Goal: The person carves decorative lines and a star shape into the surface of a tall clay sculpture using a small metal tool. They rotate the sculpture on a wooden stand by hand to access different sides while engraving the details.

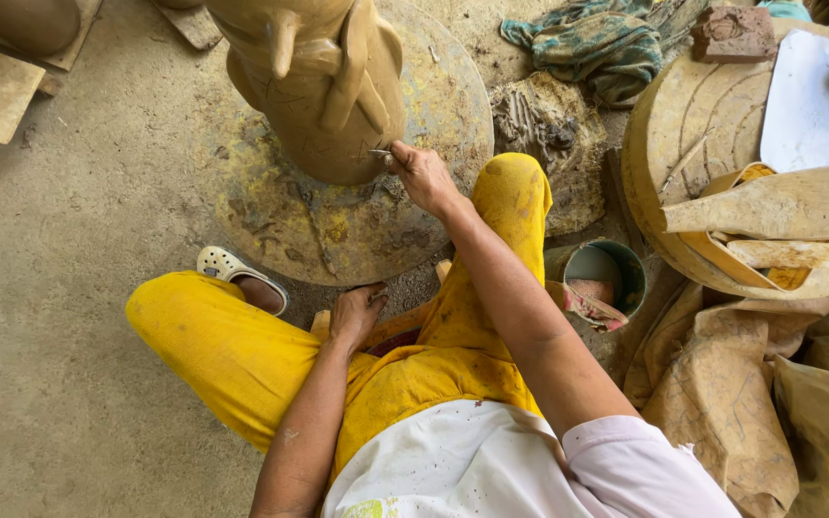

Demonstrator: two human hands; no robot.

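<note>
Clay figure [323, 86], smooth, tan, on round disc [357, 230]. Right hand [421, 176] pinched on thin tool [380, 153] at base. Left hand [357, 312] curled, resting near disc edge, empty.

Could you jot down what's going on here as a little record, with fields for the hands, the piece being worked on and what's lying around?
Setting: person seated low on a dirt floor, in yellow trousers
Right hand: holds a small tool against the clay pot
Left hand: rests at the disc's near edge, by the knee; grip unclear
Clay pot: tall, unfired, with raised strips, stands on the disc
Disc: round, worn, yellow-stained
Bucket: small, green-rimmed, right of the knee
Cloth: crumpled, green, at the top
Second disc: right, bears clay slabs and white paper
</note>
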